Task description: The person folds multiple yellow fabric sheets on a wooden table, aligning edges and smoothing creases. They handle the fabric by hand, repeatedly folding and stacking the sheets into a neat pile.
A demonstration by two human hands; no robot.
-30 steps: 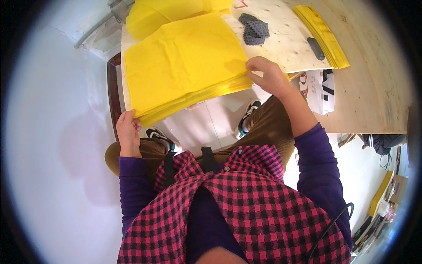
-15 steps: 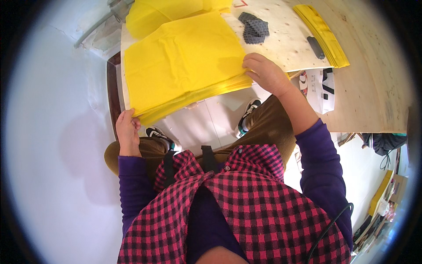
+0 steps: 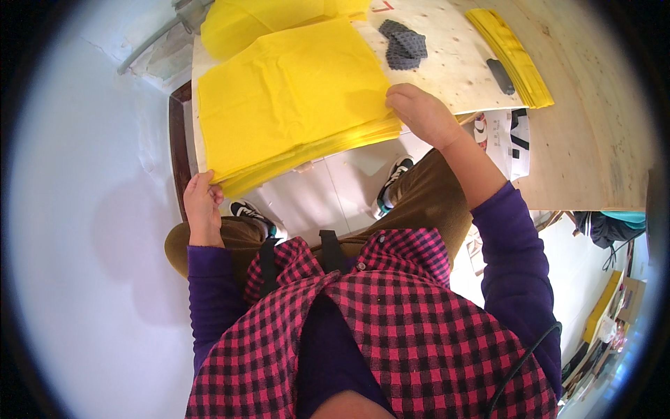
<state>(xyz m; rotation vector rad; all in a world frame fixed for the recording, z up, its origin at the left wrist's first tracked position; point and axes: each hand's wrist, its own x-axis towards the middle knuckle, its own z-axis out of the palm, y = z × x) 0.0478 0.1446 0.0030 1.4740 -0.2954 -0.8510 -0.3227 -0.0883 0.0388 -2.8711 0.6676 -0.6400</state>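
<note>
A stack of yellow fabric sheets (image 3: 293,91) lies at the near edge of the wooden table, its layered front edges hanging slightly over. My left hand (image 3: 203,202) pinches the near left corner of the sheets between thumb and fingers. At the near right corner my right hand (image 3: 422,114) is closed on the fabric edge, its fingertips partly turned out of sight. The top sheet lies mostly flat, with soft wrinkles across its middle. How many layers each hand grips cannot be made out.
More yellow fabric (image 3: 272,24) lies beyond the stack. A crumpled dark grey textured cloth (image 3: 403,45) sits right of it. Farther right are a grey oblong object (image 3: 500,76) and a folded yellow strip stack (image 3: 513,56) on the wooden tabletop (image 3: 447,77). A white printed bag (image 3: 506,143) hangs below the edge.
Both hands keep their hold on the corners. My right forearm has shifted slightly to the right; the fabric looks nearly the same, with small changes in its wrinkles.
</note>
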